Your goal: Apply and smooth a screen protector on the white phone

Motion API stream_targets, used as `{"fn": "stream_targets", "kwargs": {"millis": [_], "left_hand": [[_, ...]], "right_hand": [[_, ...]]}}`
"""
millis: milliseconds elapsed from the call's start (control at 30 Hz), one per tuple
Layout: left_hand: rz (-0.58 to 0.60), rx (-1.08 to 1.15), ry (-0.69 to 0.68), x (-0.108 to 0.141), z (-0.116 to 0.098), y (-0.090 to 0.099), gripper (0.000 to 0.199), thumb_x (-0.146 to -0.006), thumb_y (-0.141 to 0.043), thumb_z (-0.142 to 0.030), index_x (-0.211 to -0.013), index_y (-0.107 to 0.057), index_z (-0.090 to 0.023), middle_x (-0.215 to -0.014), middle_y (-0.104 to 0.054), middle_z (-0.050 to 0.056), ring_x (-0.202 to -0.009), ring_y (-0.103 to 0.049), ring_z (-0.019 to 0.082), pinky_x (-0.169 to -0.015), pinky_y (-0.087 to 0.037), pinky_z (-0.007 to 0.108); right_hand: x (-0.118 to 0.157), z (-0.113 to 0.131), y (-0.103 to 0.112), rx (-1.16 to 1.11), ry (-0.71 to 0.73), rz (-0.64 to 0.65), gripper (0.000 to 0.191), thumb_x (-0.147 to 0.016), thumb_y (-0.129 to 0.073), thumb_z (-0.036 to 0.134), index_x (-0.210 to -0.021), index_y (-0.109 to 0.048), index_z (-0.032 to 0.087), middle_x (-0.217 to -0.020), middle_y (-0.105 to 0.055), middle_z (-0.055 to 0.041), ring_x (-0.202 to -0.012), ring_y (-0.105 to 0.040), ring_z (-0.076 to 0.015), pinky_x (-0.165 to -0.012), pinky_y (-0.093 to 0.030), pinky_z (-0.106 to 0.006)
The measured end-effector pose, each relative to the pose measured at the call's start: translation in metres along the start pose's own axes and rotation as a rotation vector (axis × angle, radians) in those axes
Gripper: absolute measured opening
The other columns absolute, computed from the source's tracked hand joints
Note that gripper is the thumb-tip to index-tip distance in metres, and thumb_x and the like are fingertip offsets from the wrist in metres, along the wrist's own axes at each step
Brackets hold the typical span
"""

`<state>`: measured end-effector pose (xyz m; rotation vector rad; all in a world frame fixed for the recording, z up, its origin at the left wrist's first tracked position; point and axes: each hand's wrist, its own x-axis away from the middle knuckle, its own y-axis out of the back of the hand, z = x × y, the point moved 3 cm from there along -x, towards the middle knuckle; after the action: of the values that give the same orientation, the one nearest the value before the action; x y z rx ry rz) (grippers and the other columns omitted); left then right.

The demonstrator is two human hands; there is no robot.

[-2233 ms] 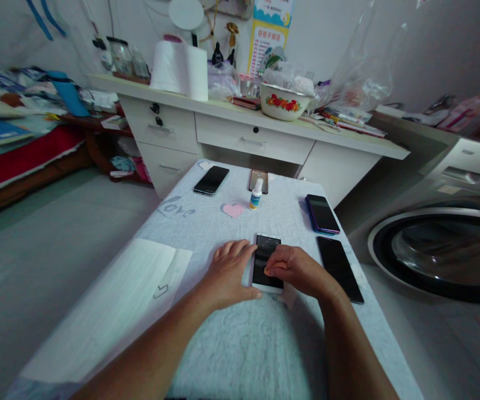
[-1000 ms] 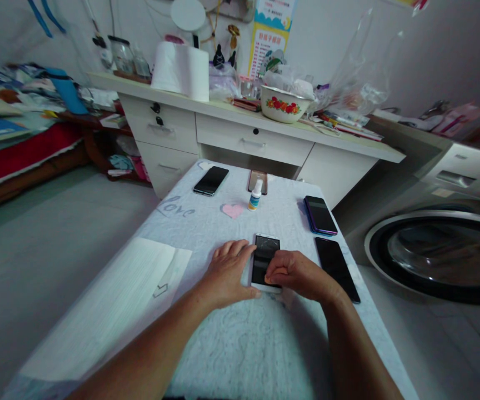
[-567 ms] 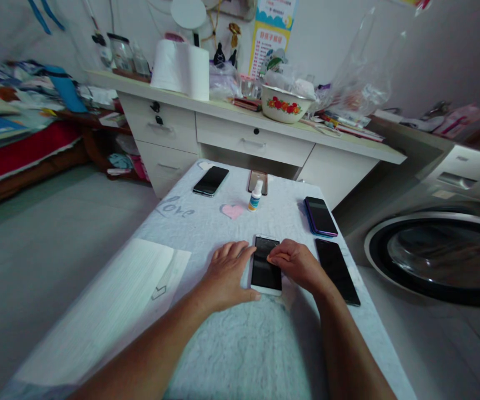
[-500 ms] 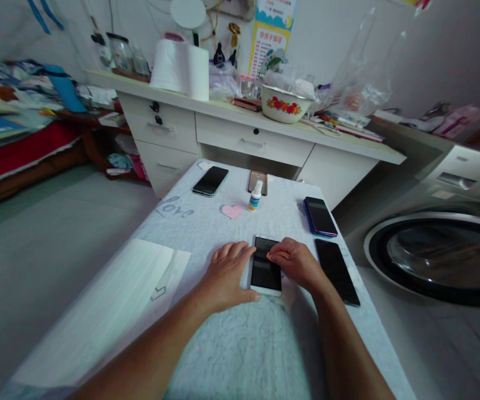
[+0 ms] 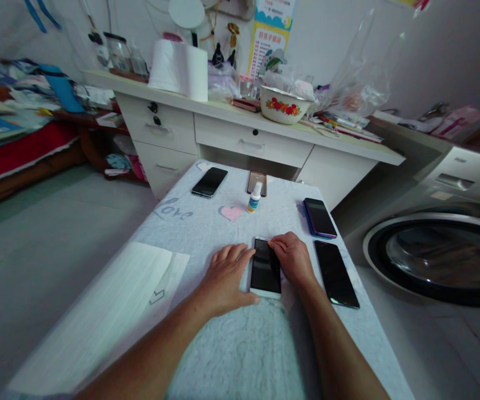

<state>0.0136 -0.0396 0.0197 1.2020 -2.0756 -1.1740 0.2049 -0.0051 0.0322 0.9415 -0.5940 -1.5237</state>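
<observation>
A white-framed smartphone [image 5: 265, 272] lies screen up on the cloth-covered table. My left hand [image 5: 225, 280] rests flat at its left edge, fingers spread, with the index finger near the upper left side and the thumb by the lower left corner. Over the upper right part of the screen, my right hand [image 5: 293, 260] has its fingers pinched together against the glass. Whatever sits in that pinch is too small or hidden to make out. A small white spray bottle [image 5: 254, 198] with a blue and yellow label stands upright beyond the phone.
Right of my right hand lie a black phone [image 5: 336, 273] and a purple-edged phone [image 5: 320, 218]. Another dark phone [image 5: 210, 182] lies far left; a brownish one [image 5: 261, 179] is behind the bottle. White paper [image 5: 110, 311] covers the left side. A washing machine [image 5: 444, 183] stands right.
My right hand's pinched fingers have slid up the screen toward the phone's top right, and the wrist has turned more upright. My left hand and the phone stay in place.
</observation>
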Motion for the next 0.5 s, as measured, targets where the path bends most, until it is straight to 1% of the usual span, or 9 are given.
{"fn": "stream_targets", "kwargs": {"millis": [167,333,500], "left_hand": [[0.001,0.001,0.001,0.0004,-0.0006,0.0015,0.092,-0.057,-0.076,-0.05,-0.137,-0.037,-0.029,-0.146,-0.036,0.006,-0.132,-0.032,0.03,-0.109,-0.027,0.047],[0.007,0.008,0.008,0.0005,-0.0006,0.002,0.091,-0.058,-0.075,-0.05,-0.138,-0.036,-0.031,-0.147,-0.036,0.006,-0.133,-0.031,0.031,-0.109,-0.026,0.047],[0.005,0.005,0.002,0.0005,-0.002,0.0019,0.089,-0.058,-0.075,-0.05,-0.136,-0.038,-0.031,-0.146,-0.037,0.005,-0.132,-0.032,0.03,-0.109,-0.026,0.047]], "right_hand": [[0.0,-0.0023,0.0008,0.072,-0.021,-0.042,0.021,-0.089,-0.053,0.028,-0.086,-0.071,0.018,-0.083,-0.063,-0.0059,-0.08,-0.059,-0.0182,-0.074,-0.042,-0.028],[0.0008,-0.0059,0.0017,0.074,-0.035,-0.065,0.022,-0.088,-0.052,0.027,-0.085,-0.072,0.018,-0.082,-0.063,-0.006,-0.079,-0.059,-0.0179,-0.074,-0.042,-0.029],[0.002,-0.0076,0.0033,0.038,-0.028,-0.034,0.019,-0.087,-0.054,0.026,-0.085,-0.072,0.02,-0.084,-0.064,-0.0052,-0.08,-0.059,-0.0173,-0.075,-0.043,-0.028]]}}
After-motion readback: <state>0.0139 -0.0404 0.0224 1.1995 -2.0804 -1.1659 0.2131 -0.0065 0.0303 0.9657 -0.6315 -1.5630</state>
